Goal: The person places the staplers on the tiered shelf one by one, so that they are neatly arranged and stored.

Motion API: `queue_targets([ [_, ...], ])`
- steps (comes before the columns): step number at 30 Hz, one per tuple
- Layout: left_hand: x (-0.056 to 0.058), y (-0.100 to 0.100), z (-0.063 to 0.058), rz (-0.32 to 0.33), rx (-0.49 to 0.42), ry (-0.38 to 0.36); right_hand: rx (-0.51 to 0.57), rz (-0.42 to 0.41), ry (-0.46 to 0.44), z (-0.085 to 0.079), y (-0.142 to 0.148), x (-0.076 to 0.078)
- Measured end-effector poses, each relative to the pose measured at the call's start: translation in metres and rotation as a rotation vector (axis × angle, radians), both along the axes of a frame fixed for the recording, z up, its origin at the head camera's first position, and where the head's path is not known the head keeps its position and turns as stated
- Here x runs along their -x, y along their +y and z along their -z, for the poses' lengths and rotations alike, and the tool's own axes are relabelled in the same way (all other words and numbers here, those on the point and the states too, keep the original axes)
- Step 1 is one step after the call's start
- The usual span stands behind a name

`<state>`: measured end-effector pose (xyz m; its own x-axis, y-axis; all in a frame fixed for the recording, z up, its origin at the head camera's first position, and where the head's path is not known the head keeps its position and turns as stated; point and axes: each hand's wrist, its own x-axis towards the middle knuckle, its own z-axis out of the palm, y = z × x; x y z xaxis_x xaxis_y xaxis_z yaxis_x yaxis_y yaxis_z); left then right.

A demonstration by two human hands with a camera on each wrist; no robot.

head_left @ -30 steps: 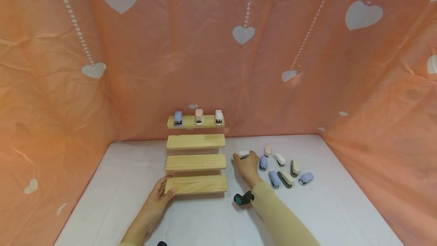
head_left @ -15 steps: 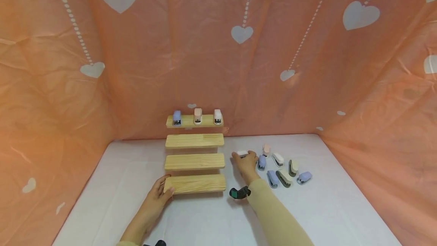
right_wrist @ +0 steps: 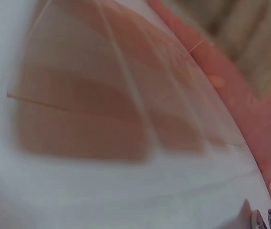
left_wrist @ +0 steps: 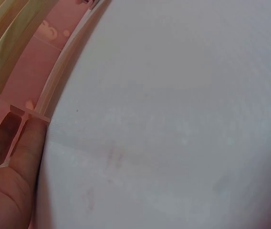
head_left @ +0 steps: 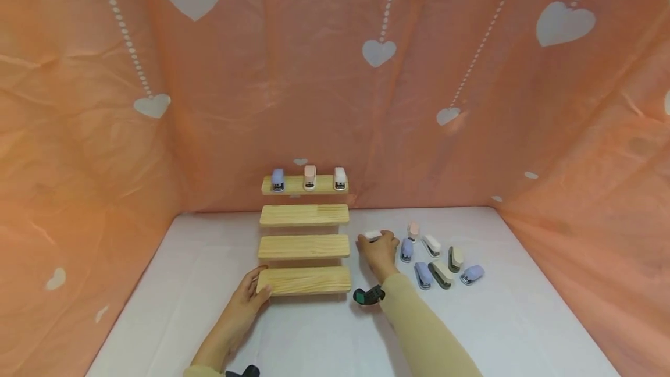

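Note:
My left hand (head_left: 242, 302) holds the left end of a stepped wooden rack at its lowest board (head_left: 305, 281), thumb in front and fingers at the side. In the left wrist view, its fingers (left_wrist: 28, 152) meet a clear edge of the rack. My right hand (head_left: 380, 253) pinches a small white stapler (head_left: 373, 235) on the table, right of the rack; the fingers partly cover it. At the right wrist view's bottom right corner only a bit of a stapler (right_wrist: 257, 220) shows. A lilac stapler (head_left: 277, 180), a pink stapler (head_left: 310, 177) and a white stapler (head_left: 339, 178) stand on the top board.
Right of my right hand lie several more staplers, among them a pink one (head_left: 413, 231), a lilac one (head_left: 473, 274) and a cream one (head_left: 441, 274). An orange curtain with hearts (head_left: 314, 86) encloses the white table (head_left: 513, 319) at the back and sides.
The head view has shifted slightly. Both hands keep their places, the left at the rack and the right at the white stapler.

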<state>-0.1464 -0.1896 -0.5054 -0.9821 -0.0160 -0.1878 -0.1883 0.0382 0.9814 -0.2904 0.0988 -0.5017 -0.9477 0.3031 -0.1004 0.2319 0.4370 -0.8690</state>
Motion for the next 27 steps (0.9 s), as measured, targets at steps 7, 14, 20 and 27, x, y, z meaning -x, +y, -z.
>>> queue_targets([
  [7,0.000,-0.001,0.000,-0.008,0.003,-0.023,0.002,-0.007,0.001,0.001,-0.001,-0.002],
  [14,-0.001,0.001,0.000,0.006,-0.006,-0.034,-0.009,-0.009,0.008,0.001,0.002,-0.004],
  [20,-0.002,0.000,0.000,0.014,-0.008,-0.041,0.024,-0.028,0.014,0.004,0.005,-0.005],
  [27,-0.002,-0.001,-0.002,0.019,0.024,-0.032,0.136,-0.079,0.024,0.005,0.011,-0.006],
])
